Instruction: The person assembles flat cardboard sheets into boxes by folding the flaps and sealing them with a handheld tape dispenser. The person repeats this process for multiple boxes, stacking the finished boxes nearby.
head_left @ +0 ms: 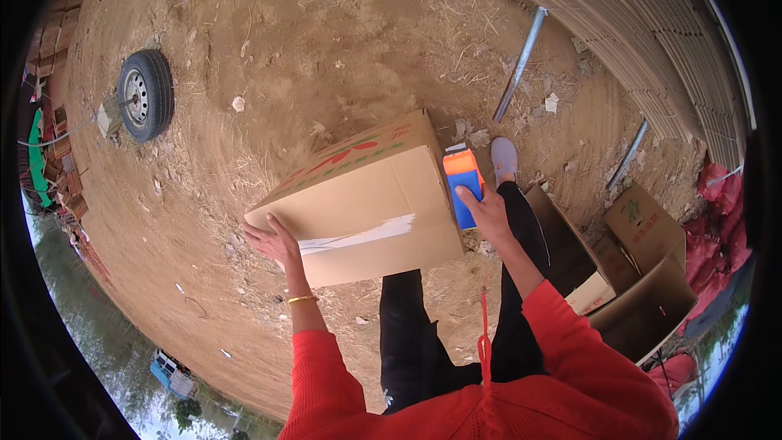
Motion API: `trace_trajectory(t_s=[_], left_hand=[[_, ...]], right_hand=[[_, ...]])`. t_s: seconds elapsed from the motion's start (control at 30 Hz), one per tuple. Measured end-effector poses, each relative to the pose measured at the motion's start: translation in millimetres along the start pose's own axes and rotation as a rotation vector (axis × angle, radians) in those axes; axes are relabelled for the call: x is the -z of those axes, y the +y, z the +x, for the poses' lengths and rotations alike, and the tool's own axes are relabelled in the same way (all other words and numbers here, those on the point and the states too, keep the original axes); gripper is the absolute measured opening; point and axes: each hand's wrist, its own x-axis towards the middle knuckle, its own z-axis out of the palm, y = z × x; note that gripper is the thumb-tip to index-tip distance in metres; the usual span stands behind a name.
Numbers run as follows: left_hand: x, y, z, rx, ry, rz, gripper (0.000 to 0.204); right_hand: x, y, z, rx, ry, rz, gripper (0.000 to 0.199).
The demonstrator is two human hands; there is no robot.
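Observation:
A brown cardboard box [371,195], printed red and green on one side, lies in front of me at a tilt. A shiny strip of tape [358,235] runs along part of its upper face. My left hand [275,243] rests on the box's left end, fingers spread against the cardboard and a yellow bangle at the wrist. In my right hand [487,212] is a blue and orange tape dispenser [463,187], gripped close to the box's right end. Whether the dispenser touches the box, I cannot tell.
Open cardboard boxes [643,301] stand at my right. Flat cardboard stacks [627,41] fill the far right, near metal poles [521,61] and red sacking [713,244]. A wheel with a tyre [147,95] stands at the left on bare dirt ground [326,49].

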Motion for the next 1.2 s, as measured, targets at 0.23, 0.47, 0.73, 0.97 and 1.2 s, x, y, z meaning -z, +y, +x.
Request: trace_trajectory(t_s=[0.23, 0.47, 0.73, 0.97, 1.2], left_hand=[[-12, -86, 29, 0.387, -0.332, -0.361, 0.087], [21, -79, -33, 0.659, -0.301, -0.669, 0.068], [45, -35, -91, 0.107, -0.104, -0.732, 0.059], [146, 65, -3, -0.160, -0.631, -1.392, 0.043], [134, 63, 24, 0.057, -1.237, -1.465, 0.020]], right_hand=[[-15, -58, 56, -0.005, -0.034, 0.155, 0.058], [-23, -256, 120, 0.520, -0.196, -0.132, 0.058], [-32, -297, 27, 0.735, -0.171, -0.327, 0.058], [-42, -265, -83, 0.603, -0.404, -0.284, 0.059], [-52, -258, -88, 0.558, -0.517, -0.339, 0.061]])
